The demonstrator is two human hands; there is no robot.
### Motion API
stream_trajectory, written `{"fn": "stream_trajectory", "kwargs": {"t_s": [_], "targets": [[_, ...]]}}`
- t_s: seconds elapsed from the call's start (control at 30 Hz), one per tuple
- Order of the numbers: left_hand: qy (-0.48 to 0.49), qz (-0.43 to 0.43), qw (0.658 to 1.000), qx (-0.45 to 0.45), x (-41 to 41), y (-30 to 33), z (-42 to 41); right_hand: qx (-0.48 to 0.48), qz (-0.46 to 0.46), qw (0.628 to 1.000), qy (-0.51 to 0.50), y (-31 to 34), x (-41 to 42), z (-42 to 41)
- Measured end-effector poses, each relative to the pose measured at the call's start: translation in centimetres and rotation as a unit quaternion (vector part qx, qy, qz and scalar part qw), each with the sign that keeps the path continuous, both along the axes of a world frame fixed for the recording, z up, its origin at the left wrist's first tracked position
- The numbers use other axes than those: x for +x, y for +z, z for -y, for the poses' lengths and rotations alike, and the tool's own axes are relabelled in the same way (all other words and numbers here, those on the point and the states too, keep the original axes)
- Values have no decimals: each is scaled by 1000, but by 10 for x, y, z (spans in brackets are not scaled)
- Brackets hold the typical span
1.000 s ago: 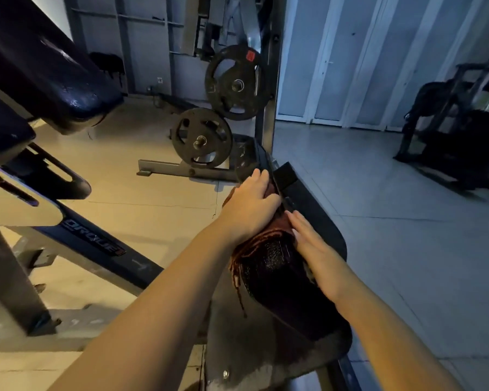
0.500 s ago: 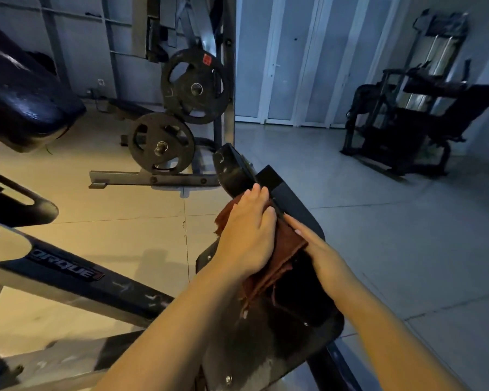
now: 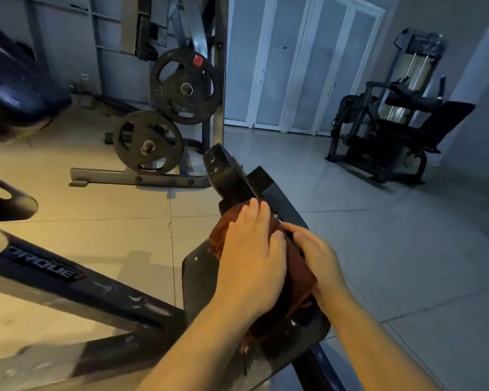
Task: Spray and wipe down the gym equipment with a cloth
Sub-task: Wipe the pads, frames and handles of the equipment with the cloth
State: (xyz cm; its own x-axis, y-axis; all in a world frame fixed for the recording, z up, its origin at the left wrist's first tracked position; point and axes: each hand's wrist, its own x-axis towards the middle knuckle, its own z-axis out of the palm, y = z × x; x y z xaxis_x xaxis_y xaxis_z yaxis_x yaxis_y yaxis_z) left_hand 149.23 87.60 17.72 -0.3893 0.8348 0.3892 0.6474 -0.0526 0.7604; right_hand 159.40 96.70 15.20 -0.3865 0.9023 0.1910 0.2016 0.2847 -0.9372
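Cloth (image 3: 299, 275) has been drawn back along the dark pad (image 3: 232, 179) — pressed flat under the left hand (image 3: 251, 266), gripped by the right hand (image 3: 316, 258) — so wiping is underway.

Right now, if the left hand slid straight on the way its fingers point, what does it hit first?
The left hand points up along the machine. First in line is likely the black tilted pad just beyond its fingertips, past the red cloth; depth is unclear.
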Motion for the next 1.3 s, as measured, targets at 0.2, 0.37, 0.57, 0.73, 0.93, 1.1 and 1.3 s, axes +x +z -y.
{"fn": "stream_trajectory", "kwargs": {"t_s": [0.2, 0.37, 0.57, 0.73, 0.93, 1.1, 1.3], "targets": [[-1, 17, 1000, 27, -1, -1, -1, -1, -9, 1000, -7, -1, 0, 2], [-11, -7, 999, -44, -35, 16, -41, -6, -4, 1000, -8, -6, 0, 1], [16, -2, 997, -75, -55, 26, -67, 0, -16, 1000, -11, -10, 0, -5], [29, 4, 997, -67, -45, 21, -52, 5, -15, 1000, -8, -8, 1, -2], [18, 82, 996, -7, -9, -5, -3, -4, -10, 1000, -26, 0, 0, 2], [-5, 91, 996, 23, 11, -17, 22, -7, 0, 999, -35, 0, 0, 4], [-5, 104, 994, 23, -21, -8, -12, -8, 0, 999, -42, -2, -1, 5]]}}
